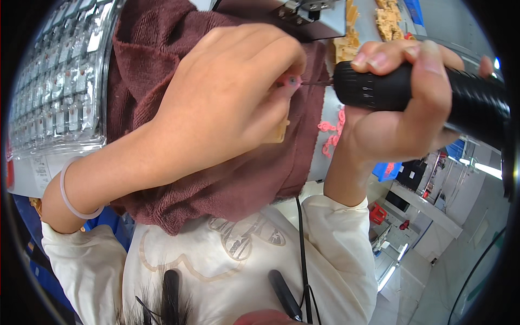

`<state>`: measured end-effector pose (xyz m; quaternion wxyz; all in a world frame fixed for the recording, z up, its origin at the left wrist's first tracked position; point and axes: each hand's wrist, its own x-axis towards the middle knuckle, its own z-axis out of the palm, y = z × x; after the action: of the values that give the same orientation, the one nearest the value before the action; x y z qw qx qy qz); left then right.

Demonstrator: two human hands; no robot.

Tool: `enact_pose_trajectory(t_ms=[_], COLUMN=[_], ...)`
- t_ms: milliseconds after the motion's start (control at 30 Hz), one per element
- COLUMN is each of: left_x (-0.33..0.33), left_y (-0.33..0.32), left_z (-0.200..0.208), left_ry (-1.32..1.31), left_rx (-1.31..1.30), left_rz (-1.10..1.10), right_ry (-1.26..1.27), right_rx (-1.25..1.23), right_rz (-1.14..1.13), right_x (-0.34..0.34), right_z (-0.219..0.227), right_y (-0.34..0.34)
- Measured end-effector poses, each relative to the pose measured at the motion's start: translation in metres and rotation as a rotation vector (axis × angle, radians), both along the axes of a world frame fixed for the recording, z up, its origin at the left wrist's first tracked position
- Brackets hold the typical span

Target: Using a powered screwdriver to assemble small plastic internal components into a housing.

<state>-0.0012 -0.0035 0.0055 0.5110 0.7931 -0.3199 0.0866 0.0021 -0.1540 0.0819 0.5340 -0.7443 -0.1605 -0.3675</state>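
My left hand (pixel 233 86) is closed in a pinch on a small plastic part, of which a pink end (pixel 293 81) with a dark round spot and a yellow corner (pixel 280 131) show between and below the fingers. The rest of that part is hidden by my hand. In my right hand (pixel 403 103) lies a thick black electric screwdriver (pixel 374 86), held sideways with the fingers wrapped round its body. Its thin bit (pixel 317 83) points left and reaches the pink end, or very nearly so; I cannot tell whether they touch. A maroon towel (pixel 238 181) spreads beneath my left hand.
Clear plastic trays (pixel 59 81) of small grey pieces stand at the left. A metal fixture (pixel 319 21) sits at the back, with yellow plastic parts (pixel 389 21) beside it. Pink plastic pieces (pixel 333 132) lie right of the towel, near a blue bin (pixel 385 170).
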Motion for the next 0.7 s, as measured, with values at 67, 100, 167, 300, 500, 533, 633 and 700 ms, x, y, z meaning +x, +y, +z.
enact_pose_trajectory(t_ms=[67,100,167,300,500,533,633,700], left_x=[0.001,0.001,0.001,0.002,0.001,0.001,0.0,0.0], left_y=[-0.001,-0.001,-0.002,-0.001,-0.009,-0.009,-0.009,-0.01], left_z=[0.001,-0.001,-0.001,-0.001,-0.004,-0.003,-0.001,-0.001], left_ry=[-0.031,-0.041,-0.033,-0.076,-0.107,-0.105,-0.11,-0.113], left_rx=[-0.02,-0.024,-0.029,-0.087,-0.096,-0.095,-0.089,-0.085], left_rz=[-0.017,-0.017,-0.022,-0.025,0.043,0.047,0.067,0.068], right_ry=[0.011,0.024,0.059,0.056,0.008,0.003,-0.012,-0.035], right_rx=[-0.022,-0.025,-0.023,0.07,0.325,0.367,0.364,0.276], right_rz=[0.131,0.21,0.35,0.407,0.406,0.403,0.351,0.255], right_x=[0.006,0.012,0.019,0.031,0.064,0.068,0.072,0.073], right_z=[0.019,0.025,0.033,0.031,0.03,0.031,0.029,0.024], right_y=[-0.023,-0.037,-0.058,-0.06,-0.054,-0.051,-0.026,-0.006])
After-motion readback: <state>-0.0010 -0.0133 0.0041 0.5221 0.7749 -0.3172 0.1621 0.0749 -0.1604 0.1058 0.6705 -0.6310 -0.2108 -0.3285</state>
